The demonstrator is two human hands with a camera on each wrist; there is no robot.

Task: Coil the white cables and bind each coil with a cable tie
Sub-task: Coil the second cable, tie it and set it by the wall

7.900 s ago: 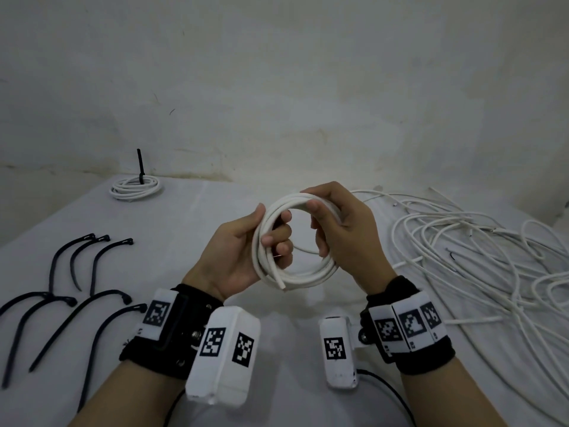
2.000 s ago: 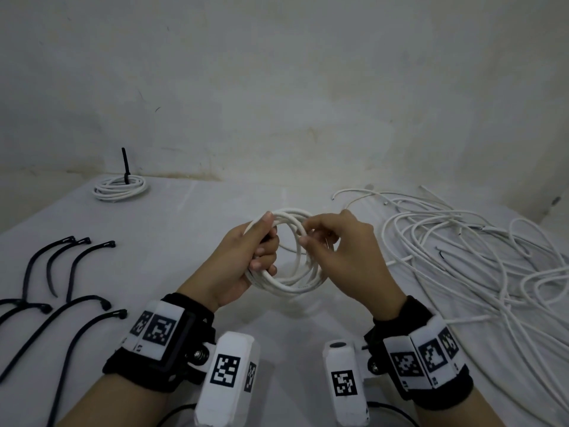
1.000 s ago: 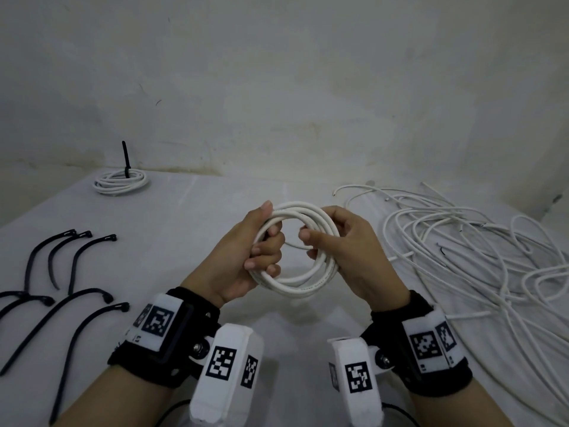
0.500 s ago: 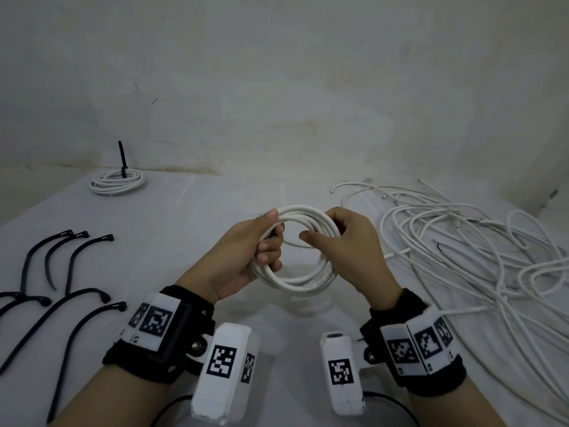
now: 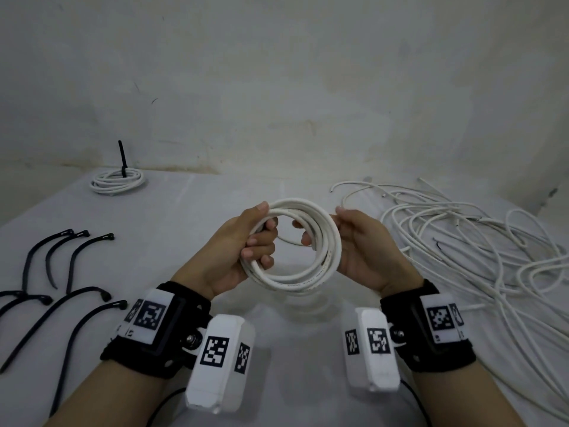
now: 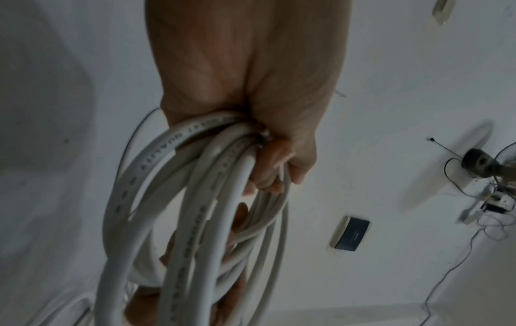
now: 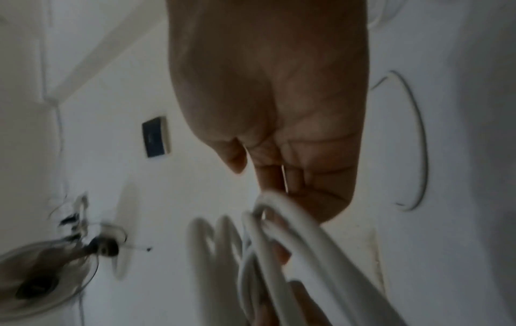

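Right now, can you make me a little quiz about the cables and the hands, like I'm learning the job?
1. True or false: the coil in the hands already has a tie on it.
2. Which hand grips the coil with fingers curled round it: A left hand, B right hand?
3. Fill in: the black cable ties lie on the ____ side of the table.

Key: 1 false; 2 A; 3 left.

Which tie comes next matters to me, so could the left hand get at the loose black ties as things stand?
Probably not yet: the left hand grips the held coil. The black cable ties lie unobstructed on the table to its left, so freeing it should suffice.
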